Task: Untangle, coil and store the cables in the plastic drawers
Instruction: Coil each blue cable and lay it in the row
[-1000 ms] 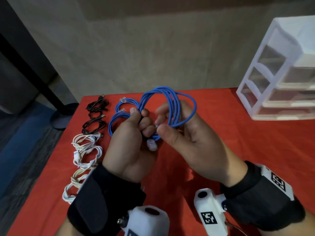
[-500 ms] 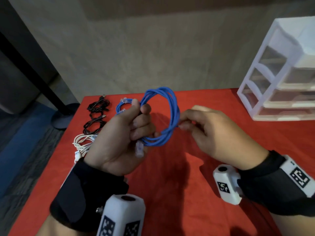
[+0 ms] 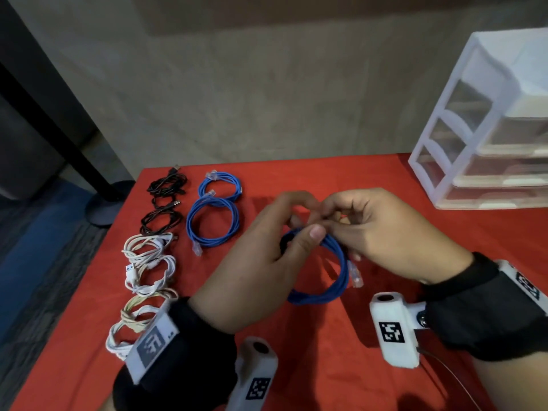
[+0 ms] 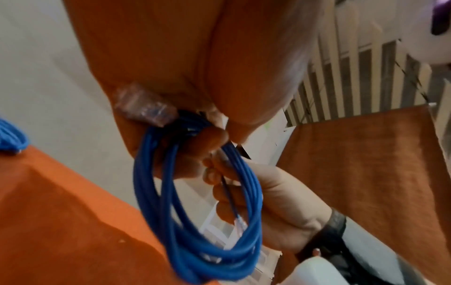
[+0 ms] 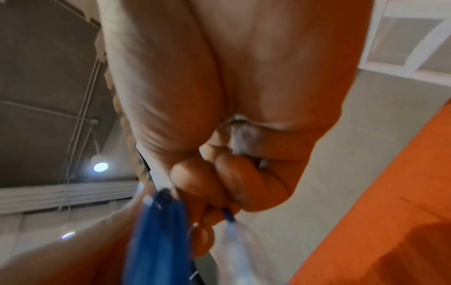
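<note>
Three blue cable coils: one held, two on cloth. Two black cable coils. About four white cable coils, exact count unclear. One drawer unit, three drawers. Two hands.

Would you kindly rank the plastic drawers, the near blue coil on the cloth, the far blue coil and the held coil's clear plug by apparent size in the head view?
1. Plastic drawers
2. Near blue coil
3. Far blue coil, though distance may shrink it
4. Clear plug, smallest
</note>
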